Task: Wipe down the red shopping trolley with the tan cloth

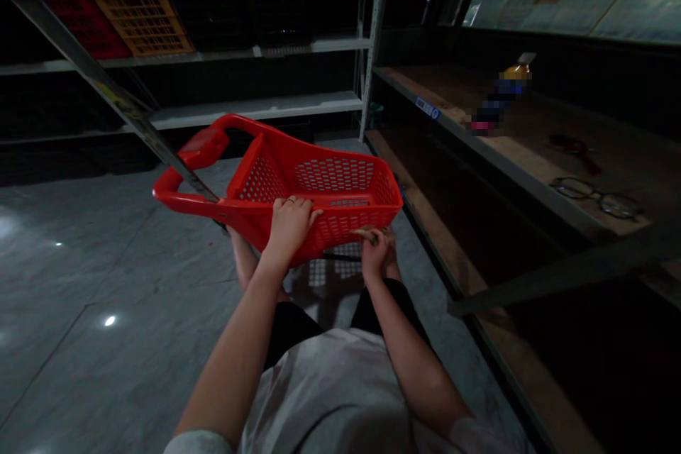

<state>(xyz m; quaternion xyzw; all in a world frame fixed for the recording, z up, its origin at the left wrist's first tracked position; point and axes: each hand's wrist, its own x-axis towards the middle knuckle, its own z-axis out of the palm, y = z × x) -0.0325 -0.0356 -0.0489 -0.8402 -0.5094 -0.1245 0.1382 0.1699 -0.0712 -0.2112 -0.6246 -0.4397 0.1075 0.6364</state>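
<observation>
A red plastic shopping cart (303, 206) with perforated walls and a looped handle stands on the floor in front of me. My left hand (292, 223) is closed over the cart's near rim. Beside the near wall, lower and further right, my right hand (375, 252) is closed on a thin, light-brown thing (364, 233), seen only in part. Its kind is unclear. The thing's tip lies close to the perforated wall; whether it touches I cannot tell.
At right, a wooden shelf (511, 149) holds a blurred bottle (500, 96), eyeglasses (596, 197) and a dark red item (577, 149). White metal shelving behind carries a yellow crate (141, 18) and a red crate (85, 21). A slanted metal post (117, 99) crosses the left side.
</observation>
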